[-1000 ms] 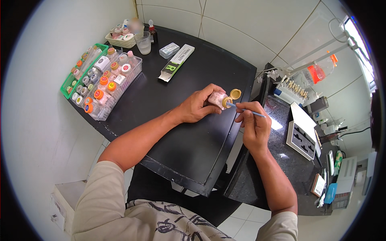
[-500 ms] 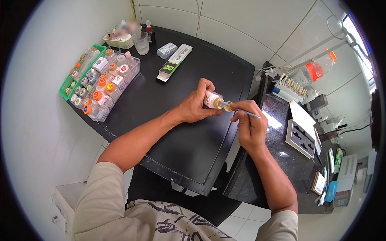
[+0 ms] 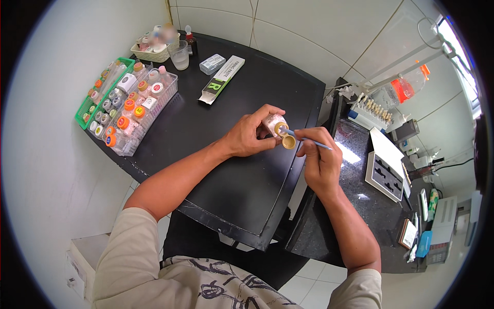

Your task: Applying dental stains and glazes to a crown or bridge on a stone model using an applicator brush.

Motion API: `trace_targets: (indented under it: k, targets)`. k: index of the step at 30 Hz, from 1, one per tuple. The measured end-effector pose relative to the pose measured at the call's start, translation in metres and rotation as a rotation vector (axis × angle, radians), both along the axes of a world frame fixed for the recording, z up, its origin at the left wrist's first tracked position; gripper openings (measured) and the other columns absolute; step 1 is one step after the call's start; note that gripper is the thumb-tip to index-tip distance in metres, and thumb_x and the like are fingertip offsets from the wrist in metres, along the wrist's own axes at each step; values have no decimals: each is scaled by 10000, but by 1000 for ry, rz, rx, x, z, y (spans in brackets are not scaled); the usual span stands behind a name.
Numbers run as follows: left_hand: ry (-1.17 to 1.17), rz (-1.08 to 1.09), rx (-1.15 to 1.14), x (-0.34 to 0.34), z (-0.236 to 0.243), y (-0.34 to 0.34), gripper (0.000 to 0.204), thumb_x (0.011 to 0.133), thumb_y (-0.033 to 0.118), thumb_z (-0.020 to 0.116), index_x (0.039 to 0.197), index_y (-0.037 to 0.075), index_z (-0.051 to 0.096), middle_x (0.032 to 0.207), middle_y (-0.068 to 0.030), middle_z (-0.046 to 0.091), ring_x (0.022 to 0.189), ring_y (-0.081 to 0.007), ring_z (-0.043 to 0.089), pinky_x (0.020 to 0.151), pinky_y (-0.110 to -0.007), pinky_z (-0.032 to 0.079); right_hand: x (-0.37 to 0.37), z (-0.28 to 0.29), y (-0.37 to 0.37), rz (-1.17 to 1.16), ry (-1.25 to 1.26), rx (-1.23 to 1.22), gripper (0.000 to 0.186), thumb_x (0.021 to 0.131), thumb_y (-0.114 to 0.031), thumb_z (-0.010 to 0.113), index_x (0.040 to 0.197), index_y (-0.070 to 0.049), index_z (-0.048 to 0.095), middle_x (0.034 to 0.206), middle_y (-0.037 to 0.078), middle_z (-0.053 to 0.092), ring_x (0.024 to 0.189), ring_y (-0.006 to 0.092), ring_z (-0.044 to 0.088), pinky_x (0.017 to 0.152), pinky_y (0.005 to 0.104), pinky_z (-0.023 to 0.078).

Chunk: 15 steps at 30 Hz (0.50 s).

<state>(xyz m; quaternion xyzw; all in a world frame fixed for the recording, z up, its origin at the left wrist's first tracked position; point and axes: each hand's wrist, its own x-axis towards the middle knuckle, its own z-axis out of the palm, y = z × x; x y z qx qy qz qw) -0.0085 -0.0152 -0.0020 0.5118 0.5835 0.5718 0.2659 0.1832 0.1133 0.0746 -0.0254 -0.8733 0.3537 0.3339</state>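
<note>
Gold-lidded jar [image 3: 271,122], left fingers [image 3: 270,109] curled around it, blue stick [image 3: 291,133], right fingers [image 3: 313,133] pinching it

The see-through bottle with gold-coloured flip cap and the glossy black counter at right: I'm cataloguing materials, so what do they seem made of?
See-through bottle: smooth plastic or glass; its pinkish inside shows through. Gold-coloured flip cap: probably moulded plastic, judging by its soft sheen. Glossy black counter: likely polished stone, given bright reflections and pale flecks.

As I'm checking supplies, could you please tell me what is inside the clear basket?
The clear basket holds bottles, several with orange caps; whatever lies beneath them is covered.
</note>
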Motion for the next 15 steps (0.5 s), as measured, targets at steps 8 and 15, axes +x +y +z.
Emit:
trace_targets:
  k: [8,15]
  targets:
    - [74,21,-9,2,5,-2,688,916,97,802,1557,68,554,1109,3,706,856,-45,590,730,-230,503,-2,-7,3,15,-98,60,125,1063,-60,634,1146,-39,726,957,123,708,700,237,725,628,345,583]
    - [143,43,-13,0,2,0,635,902,127,822,1495,65,604,1174,-30,690,853,-50,587,693,-232,499,-3,-8,4,-8,-86,8,110,1044,-60,653,1124,-49,728,943,121,708,700,308,713,623,383,557]
